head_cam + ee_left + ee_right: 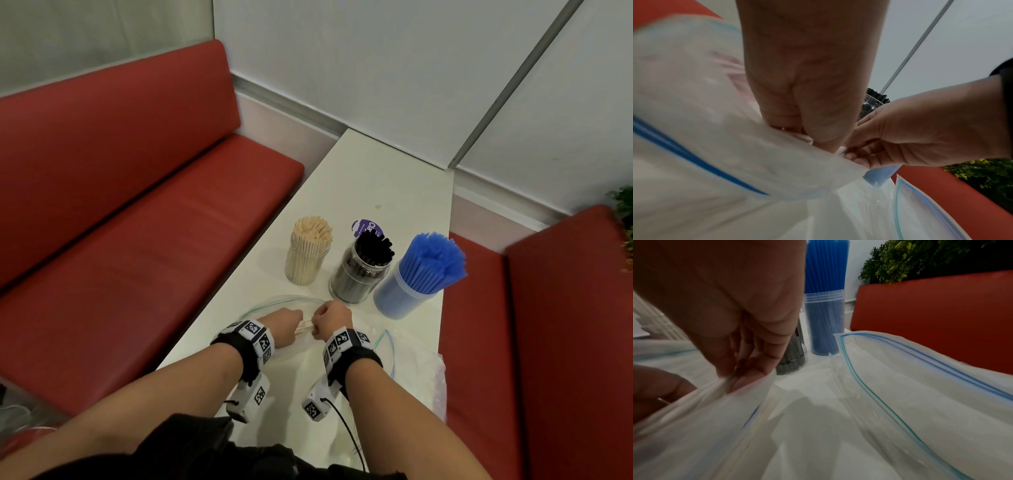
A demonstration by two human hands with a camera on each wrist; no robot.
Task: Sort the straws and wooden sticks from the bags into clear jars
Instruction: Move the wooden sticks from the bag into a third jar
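Note:
A short bundle of wooden sticks [304,327] spans the gap between my two hands, low over a clear zip bag [274,303] on the white table [383,185]. My left hand [295,320] curls round one end, and my right hand [318,323] pinches the other. In the left wrist view my left hand [807,129] is curled at the bag's film [715,146]. My right hand [740,373] has that film bunched at its fingertips. Three clear jars stand behind: wooden sticks [310,253], black straws [363,270] and blue straws [416,277].
A second clear zip bag [920,386] lies to my right near the table's right edge. Red benches [137,205] flank the table on both sides. A purple label [364,228] lies behind the black jar. A green plant [920,257] stands behind the right bench.

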